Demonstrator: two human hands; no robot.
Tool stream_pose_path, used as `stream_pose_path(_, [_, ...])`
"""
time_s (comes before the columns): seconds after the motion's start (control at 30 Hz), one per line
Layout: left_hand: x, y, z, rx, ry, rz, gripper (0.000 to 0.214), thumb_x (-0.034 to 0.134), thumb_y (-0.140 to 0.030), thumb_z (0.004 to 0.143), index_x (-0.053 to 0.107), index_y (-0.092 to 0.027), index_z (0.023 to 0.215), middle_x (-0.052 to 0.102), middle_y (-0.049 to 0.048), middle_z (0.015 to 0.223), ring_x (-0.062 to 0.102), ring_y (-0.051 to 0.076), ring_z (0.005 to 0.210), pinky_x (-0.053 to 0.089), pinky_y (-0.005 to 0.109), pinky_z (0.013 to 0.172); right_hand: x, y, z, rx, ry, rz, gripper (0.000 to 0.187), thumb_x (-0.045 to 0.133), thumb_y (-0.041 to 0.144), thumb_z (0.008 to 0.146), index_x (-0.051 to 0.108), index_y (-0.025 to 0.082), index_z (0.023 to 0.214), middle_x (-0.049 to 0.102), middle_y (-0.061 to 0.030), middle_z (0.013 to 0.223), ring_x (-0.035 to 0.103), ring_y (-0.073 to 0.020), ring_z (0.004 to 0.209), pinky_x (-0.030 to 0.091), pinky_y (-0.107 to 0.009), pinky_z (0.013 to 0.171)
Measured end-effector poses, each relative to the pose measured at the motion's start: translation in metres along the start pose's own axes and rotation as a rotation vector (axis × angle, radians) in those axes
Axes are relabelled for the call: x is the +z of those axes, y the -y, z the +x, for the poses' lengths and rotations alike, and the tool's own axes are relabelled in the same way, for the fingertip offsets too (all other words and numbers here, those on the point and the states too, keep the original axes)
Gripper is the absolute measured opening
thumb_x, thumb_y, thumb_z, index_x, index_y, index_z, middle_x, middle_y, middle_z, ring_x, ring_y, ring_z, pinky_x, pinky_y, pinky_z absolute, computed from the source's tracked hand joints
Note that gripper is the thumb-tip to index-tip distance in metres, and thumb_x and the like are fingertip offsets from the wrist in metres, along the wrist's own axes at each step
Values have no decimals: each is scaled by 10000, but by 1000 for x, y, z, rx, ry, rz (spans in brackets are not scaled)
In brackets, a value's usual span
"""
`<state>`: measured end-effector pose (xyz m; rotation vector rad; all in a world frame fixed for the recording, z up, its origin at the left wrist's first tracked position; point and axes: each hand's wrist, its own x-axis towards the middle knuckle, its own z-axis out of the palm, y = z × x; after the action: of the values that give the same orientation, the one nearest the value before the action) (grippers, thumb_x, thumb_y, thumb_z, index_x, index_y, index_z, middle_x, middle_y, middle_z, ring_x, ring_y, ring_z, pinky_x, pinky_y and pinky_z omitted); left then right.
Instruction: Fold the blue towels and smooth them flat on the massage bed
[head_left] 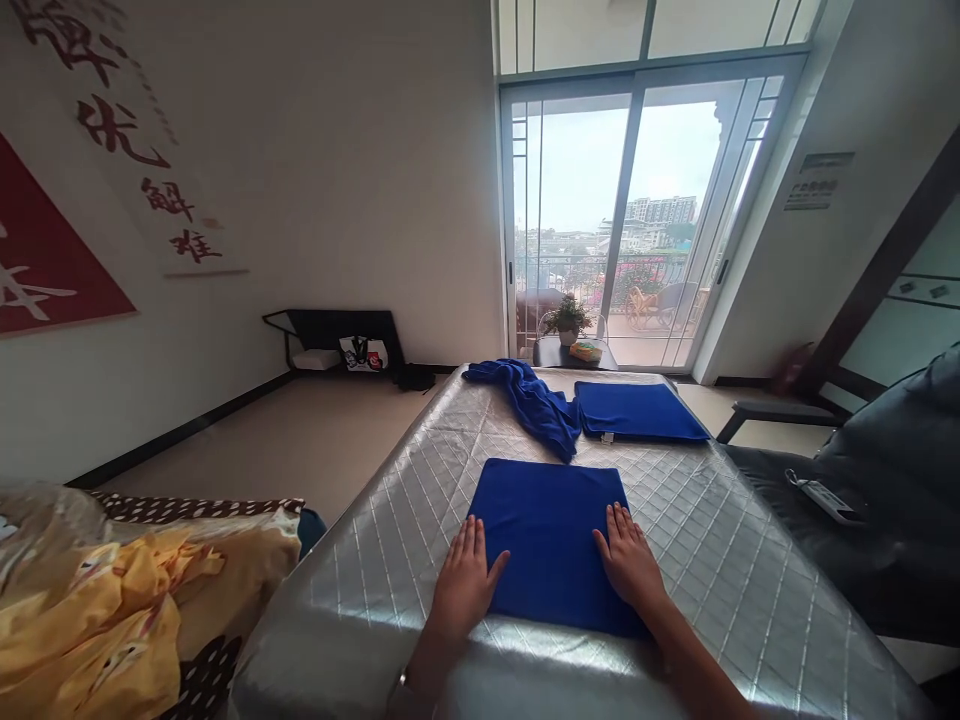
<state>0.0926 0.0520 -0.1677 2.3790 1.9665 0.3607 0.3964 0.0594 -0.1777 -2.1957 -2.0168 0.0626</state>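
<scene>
A blue cloth (551, 530), folded into a flat square, lies in front of me on a silver quilted mattress (397, 540). My left hand (466, 575) rests at its left edge, fingers stretched out and thumb spread onto the fabric. On the right edge lies my right hand (628, 555), also flat, its fingers extended. Neither hand grips anything. Farther back, a second folded blue cloth (637, 410) with a small white tag lies flat. To its left is a crumpled blue cloth (536, 405), partly bunched up.
Yellow bedding (112, 610) is heaped at the lower left. A black sofa (900, 480) with a power strip (825, 495) stands at right. Beyond the mattress are a potted plant (568, 318) on a small table and a sliding glass door (574, 180).
</scene>
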Motion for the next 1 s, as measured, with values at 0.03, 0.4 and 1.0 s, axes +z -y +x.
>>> stream_pose_path(0.03, [-5, -15, 7, 64, -1, -13, 869, 201, -693, 1003, 378, -25, 1529, 328, 220, 1591, 325, 323, 1480, 342, 487, 1190, 1, -1, -1, 0, -10, -5, 695, 220, 451, 1024, 274, 17, 1565, 199, -163, 1650, 149, -254, 1535, 163, -430, 1247])
stream_pose_path(0.4, [12, -144, 55, 589, 147, -140, 728, 126, -581, 1051, 300, -108, 1576, 259, 108, 1646, 175, 206, 1538, 171, 409, 1261, -5, -2, -4, -32, -10, -78, 637, 220, 301, 1001, 306, -23, 1542, 243, -192, 1638, 193, -251, 1529, 168, -403, 1240])
stream_pose_path(1.0, [2, 23, 41, 31, 58, 6, 836, 154, -687, 1006, 234, -102, 1598, 215, 160, 1656, 172, 292, 1536, 226, 478, 1235, -13, -5, 12, 5, 80, -73, 690, 194, 398, 1003, 284, 1, 1560, 249, -171, 1641, 209, -258, 1526, 142, -428, 1241])
